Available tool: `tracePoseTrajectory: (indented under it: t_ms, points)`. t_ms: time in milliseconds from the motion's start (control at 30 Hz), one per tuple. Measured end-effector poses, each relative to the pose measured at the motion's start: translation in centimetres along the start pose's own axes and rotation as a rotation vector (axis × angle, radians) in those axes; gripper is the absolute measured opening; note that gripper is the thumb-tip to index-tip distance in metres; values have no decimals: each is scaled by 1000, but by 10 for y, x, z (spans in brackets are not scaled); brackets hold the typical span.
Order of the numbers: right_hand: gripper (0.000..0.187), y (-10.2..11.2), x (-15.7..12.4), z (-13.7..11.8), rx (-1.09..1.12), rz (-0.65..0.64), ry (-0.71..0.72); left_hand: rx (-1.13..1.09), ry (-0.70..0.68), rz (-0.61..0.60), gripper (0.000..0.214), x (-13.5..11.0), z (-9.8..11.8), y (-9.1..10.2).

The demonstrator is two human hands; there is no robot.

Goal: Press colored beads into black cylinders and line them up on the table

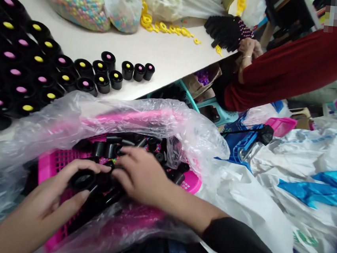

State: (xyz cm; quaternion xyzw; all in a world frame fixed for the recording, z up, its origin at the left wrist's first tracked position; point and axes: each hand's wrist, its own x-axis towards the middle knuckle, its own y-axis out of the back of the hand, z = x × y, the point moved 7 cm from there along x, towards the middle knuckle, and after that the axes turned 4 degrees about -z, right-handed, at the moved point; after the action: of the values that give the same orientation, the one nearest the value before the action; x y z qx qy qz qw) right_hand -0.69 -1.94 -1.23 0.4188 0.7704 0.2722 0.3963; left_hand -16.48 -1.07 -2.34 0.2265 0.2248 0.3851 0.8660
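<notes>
My left hand (50,198) has its thumb and forefinger curved round a black plastic cup-shaped piece (83,179), its round opening facing up. My right hand (141,175) reaches over the basket, fingers bent down among loose black plastic tubes (111,150); whatever its fingertips grip is hidden. Both hands are over a bright pink plastic basket (45,166) full of these black pieces. A clear plastic bag (206,134) lines the basket and folds out over its rim.
On the white table (99,42) stand rows of black cups (83,67) with pink or yellow centres. Behind them are bags of pastel beads (79,2) and yellow ring pieces (163,27). A person in a red sleeve (293,67) handles black pieces (228,31). White sacks (297,155) lie right.
</notes>
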Motion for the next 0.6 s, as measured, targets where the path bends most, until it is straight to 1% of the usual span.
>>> tracePoseTrajectory:
  t_ms: [67,100,133,167,233,300,367,433,467,533,567,600]
  points:
    - [44,10,17,28,-94,65,-190,-94,-1,-45,29,2,-8,-3]
    - [52,8,22,37,-123,71,-255,-127,14,-44,28,3,-11,-4]
    - [60,3,24,39,-139,62,-276,-146,35,-18,27,4,-12,-3]
    - [65,-5,24,35,-144,40,-245,-167,45,9,26,5,-12,-3]
    - [67,-23,15,13,-124,-25,-96,-229,59,69,23,7,-7,-1]
    - [65,-40,-2,-14,-79,-147,47,-292,90,102,21,9,-1,-2]
    - [60,-48,-18,-35,-44,-275,139,-317,138,104,21,9,5,-3]
    - [49,-41,-25,-46,-25,-339,226,-302,174,99,22,9,8,-4]
    - [43,-33,-24,-47,-16,-335,272,-287,177,98,23,9,10,-5]
    - [33,-13,-15,-38,-12,-248,316,-234,170,94,24,9,9,-4]
    - [32,-3,-6,-26,-26,-174,279,-193,156,89,25,10,9,-4]
    - [33,6,2,-10,-51,-96,194,-125,132,88,25,10,8,-4]
